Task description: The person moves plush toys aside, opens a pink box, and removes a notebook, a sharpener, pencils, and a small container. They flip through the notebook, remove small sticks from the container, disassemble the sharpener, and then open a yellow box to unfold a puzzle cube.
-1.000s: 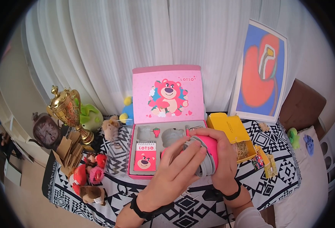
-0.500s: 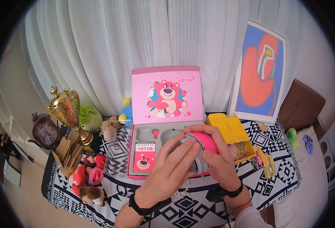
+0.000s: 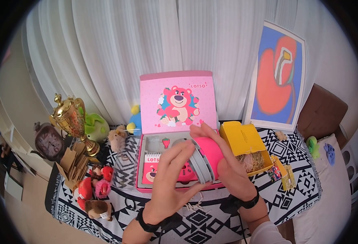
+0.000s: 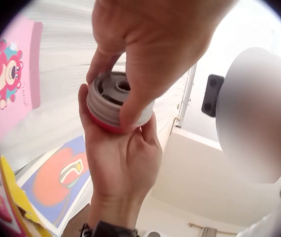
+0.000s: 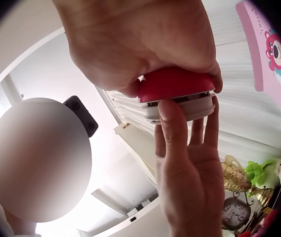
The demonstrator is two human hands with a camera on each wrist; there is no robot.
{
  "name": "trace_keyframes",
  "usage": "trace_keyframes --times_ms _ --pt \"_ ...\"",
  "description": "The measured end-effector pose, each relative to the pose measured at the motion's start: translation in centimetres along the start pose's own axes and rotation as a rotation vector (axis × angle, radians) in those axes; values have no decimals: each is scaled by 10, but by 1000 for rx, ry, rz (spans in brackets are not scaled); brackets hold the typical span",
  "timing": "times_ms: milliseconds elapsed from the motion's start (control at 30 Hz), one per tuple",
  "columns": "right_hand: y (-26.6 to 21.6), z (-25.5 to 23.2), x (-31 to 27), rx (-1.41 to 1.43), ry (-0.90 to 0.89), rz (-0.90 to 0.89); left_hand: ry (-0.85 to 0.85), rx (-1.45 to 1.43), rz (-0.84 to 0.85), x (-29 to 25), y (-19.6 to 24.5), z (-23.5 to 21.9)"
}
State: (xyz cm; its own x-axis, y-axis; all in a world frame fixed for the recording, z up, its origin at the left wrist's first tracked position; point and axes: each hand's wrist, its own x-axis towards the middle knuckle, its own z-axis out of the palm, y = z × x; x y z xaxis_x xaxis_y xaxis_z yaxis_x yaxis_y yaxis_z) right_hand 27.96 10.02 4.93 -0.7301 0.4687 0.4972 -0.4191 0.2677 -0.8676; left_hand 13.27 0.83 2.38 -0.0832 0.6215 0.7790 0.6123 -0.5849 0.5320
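1. Pinches the grey ring (image 3: 202, 168) in the left hand (image 3: 164, 185); cups the pink dome (image 3: 209, 150) in the right hand (image 3: 238, 179).
2. Holds both near the pink box's (image 3: 150, 118) front right corner.
3. Shows a dark seam (image 5: 194, 97); cannot tell if fully joined.

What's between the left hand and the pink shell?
A grey ridged part sits between the left hand and the pink shell; head and left wrist views show it.
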Motion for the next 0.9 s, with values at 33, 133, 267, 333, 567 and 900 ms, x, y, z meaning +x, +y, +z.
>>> trace_keyframes --times_ms 33,133,267,333,567,900 --pt "-3 0 0 -18 -24 28 18 85 31 -1 1 2" --pt "-3 -4 -1 -117 -38 21 -13 132 40 2 3 -2" --pt "-2 -5 -3 -415 -128 -198 38 -369 -193 3 8 -8" --pt "-3 2 -2 -342 -84 -234 33 -192 -133 1 13 -9" --pt "-6 12 -7 -193 96 -31 -36 110 127 7 10 -16" --pt "6 7 1 -346 32 -166 -10 8 -29 6 10 -14"
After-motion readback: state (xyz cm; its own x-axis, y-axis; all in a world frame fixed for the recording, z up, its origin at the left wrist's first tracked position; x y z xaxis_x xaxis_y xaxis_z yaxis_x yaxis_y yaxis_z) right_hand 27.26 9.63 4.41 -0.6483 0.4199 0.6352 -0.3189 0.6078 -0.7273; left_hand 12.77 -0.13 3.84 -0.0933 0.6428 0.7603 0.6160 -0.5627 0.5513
